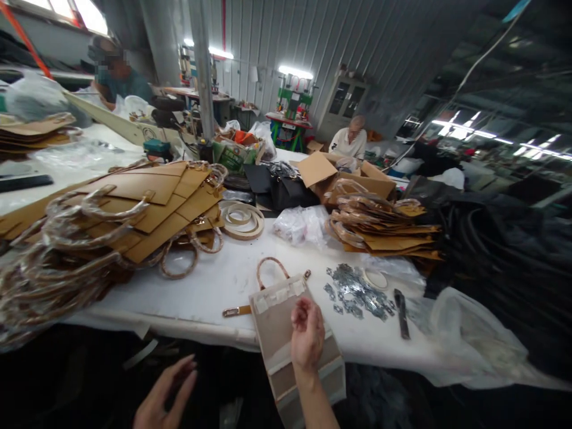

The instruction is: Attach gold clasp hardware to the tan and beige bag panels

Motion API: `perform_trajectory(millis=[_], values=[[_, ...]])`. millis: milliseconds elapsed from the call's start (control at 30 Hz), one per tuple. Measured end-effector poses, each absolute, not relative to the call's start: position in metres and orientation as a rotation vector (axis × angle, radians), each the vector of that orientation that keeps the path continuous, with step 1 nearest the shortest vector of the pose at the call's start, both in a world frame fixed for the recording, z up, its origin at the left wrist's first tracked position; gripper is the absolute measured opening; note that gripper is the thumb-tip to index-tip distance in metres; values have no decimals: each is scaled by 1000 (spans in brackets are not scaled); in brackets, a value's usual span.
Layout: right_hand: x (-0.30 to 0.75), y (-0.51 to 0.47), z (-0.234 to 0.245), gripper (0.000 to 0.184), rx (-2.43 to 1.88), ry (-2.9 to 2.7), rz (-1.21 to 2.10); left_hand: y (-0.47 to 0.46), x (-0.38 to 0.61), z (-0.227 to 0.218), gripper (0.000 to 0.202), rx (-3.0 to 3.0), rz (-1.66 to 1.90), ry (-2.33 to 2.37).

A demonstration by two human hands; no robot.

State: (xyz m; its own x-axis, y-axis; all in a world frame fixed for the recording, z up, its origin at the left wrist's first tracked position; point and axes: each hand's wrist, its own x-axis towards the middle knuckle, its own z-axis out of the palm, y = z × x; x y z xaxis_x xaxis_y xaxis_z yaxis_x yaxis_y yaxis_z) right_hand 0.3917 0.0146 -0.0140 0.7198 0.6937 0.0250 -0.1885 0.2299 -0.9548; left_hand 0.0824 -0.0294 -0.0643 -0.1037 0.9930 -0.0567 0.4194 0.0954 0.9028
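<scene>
A bag panel lies with its pale inner side up, partly on the table's front edge and partly hanging over it. It has a wrapped brown handle and a tan strap with a metal end. Above the panel is my right hand, its fingers curled in; whatever they hold, if anything, is hidden. My left hand hangs in front of the table, thumb and fingers apart, holding nothing. Right of the panel lies a heap of small metal plates.
Tan bag pieces with wrapped handles are piled left, with another stack right. Nearby are a strip roll, a tape ring, a dark tool and plastic sheeting. Two people sit farther back.
</scene>
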Motion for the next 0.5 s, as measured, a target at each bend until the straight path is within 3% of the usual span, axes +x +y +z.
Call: perform_trajectory(millis=[233, 367, 500], values=[[404, 13, -14, 60, -1178, -679, 678, -28, 218, -21, 56, 992, 811, 872], [410, 2, -2, 59, -1110, -680, 789, -27, 270, -11, 68, 803, 885, 802], [441, -8, 27, 65, -1027, -754, 771, -30, 282, 2, 68, 635, 1008, 658]])
